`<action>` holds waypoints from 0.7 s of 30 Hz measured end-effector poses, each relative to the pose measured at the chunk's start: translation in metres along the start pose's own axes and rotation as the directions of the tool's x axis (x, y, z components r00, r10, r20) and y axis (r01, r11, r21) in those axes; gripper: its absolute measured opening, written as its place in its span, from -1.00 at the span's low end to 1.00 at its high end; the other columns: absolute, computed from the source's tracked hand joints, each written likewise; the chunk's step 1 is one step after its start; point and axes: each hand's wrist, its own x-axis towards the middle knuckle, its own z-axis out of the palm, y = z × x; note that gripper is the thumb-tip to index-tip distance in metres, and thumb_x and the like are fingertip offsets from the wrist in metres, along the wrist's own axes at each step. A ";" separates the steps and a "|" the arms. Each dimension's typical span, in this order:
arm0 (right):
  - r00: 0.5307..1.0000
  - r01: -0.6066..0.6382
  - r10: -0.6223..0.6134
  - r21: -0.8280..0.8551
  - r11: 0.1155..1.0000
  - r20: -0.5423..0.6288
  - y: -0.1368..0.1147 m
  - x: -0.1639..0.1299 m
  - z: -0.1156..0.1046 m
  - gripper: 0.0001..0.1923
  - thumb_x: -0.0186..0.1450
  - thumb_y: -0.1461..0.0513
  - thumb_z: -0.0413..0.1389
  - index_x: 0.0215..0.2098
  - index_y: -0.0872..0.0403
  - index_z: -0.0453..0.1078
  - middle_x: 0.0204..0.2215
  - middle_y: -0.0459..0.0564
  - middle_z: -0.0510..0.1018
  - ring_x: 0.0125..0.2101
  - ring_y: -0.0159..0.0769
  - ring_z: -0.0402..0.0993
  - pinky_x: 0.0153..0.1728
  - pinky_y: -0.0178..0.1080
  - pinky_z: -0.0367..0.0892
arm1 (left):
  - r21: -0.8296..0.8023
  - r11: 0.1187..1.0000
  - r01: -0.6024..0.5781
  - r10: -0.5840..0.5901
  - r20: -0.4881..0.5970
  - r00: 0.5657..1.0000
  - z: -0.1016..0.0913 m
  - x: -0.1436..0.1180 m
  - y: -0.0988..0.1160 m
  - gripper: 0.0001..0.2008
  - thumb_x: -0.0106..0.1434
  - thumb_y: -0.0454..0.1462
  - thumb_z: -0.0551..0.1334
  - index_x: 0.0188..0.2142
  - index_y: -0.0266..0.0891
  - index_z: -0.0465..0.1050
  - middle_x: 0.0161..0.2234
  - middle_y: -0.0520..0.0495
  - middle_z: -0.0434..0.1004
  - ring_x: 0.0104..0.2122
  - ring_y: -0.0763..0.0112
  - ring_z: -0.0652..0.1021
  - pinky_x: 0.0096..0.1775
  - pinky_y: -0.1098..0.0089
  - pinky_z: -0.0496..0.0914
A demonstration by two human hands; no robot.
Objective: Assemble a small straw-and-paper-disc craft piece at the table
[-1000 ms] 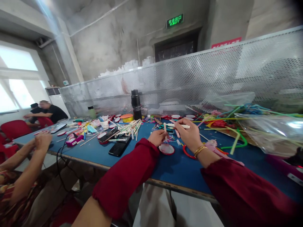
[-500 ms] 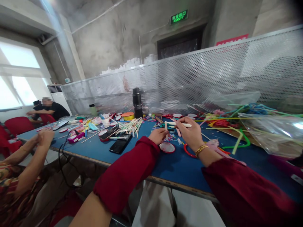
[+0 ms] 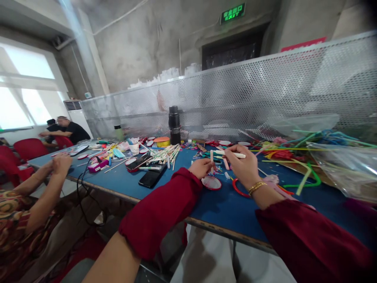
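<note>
2 hands at a cluttered blue table point(image 3: 224, 212)

Right hand point(image 3: 244, 169) pinches a smooth white stick point(image 3: 231, 154); left hand point(image 3: 202, 168) grips a short upright stick point(image 3: 211, 158) — its base hidden.

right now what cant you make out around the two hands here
Head view:
- Left hand: its fingers curl around a short white stick, hiding the lower end.
- Right hand: covers the middle of a white stick.
- Small bits on the blue table: too small to identify.

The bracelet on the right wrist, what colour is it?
Gold. The bracelet shows in the head view, just below the right hand, above the dark red sleeve.
</note>
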 end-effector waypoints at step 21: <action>1.000 0.004 -0.003 -0.021 1.000 0.017 0.002 0.001 0.000 -0.84 0.21 0.14 0.16 -0.50 0.00 0.42 -0.54 -0.07 0.56 -0.50 -0.23 0.45 -0.42 -0.18 0.29 | -0.016 1.000 0.013 -0.014 -0.004 1.000 0.000 -0.003 0.002 -0.67 0.45 -0.12 0.10 -0.26 -0.31 0.51 -0.58 0.10 0.24 -0.60 0.53 0.26 -0.50 0.45 0.16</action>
